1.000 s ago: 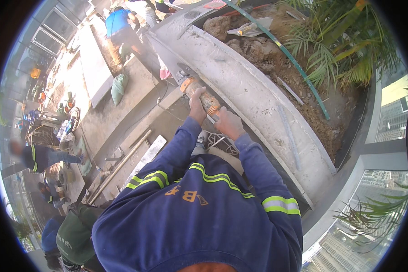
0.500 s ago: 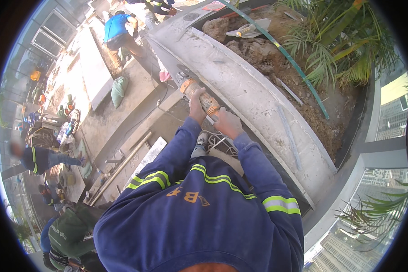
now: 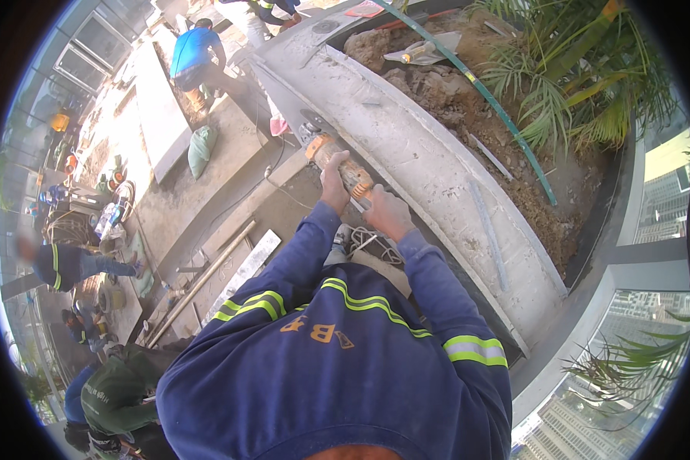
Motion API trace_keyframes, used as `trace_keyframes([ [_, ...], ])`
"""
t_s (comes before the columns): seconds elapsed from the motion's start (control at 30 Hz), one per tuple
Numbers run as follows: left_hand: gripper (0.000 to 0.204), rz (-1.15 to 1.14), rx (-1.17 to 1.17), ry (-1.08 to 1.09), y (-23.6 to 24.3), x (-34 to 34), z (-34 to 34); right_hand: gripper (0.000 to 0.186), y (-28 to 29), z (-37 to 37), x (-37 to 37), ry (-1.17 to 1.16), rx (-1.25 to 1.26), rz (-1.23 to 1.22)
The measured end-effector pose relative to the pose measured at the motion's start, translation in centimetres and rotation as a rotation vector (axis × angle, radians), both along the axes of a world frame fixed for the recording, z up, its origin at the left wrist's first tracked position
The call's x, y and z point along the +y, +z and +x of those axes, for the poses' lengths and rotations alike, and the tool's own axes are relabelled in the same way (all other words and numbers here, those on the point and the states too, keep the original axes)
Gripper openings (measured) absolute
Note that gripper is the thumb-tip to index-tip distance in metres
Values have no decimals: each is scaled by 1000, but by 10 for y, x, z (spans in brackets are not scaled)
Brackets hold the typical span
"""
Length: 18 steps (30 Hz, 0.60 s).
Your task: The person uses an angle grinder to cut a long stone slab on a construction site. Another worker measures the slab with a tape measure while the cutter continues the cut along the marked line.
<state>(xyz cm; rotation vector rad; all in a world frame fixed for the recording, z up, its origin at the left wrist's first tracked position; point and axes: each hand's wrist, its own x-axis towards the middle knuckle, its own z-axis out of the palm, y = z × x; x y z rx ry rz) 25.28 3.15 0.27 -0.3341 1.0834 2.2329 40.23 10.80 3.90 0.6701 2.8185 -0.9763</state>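
Observation:
A dusty orange angle grinder (image 3: 349, 169) is in both my hands, its metal head against or very near the side of the grey concrete planter wall (image 3: 422, 161). Around the front of its body, my left hand (image 3: 333, 181) is closed. My right hand (image 3: 389, 213) grips the rear end by the orange part. The disc end lies beside the wall's near face; whether it touches cannot be made out. A pale cord or strip hangs under the rear of the tool, near my shoe.
Soil, a long green level-like bar (image 3: 487, 96) and palm leaves (image 3: 583, 69) fill the planter. Poles (image 3: 207, 280) and a pale board (image 3: 251, 264) lie left of me. A green sack (image 3: 201, 152) rests on the slab. Several co-workers bend nearby, one in blue (image 3: 195, 54).
My hands and the grinder stay almost in place. The co-worker in blue has shifted slightly left, and people at lower left have moved a little.

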Motion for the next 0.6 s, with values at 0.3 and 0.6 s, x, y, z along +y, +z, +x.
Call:
trace_keyframes([
  [0.3,25,34,-11,-31,-15,6,-22,41,-5,-20,3,-26,-47,-15],
  [0.6,28,-4,-32,-24,-12,5,-19,41,0,-16,2,-22,-49,-15],
])
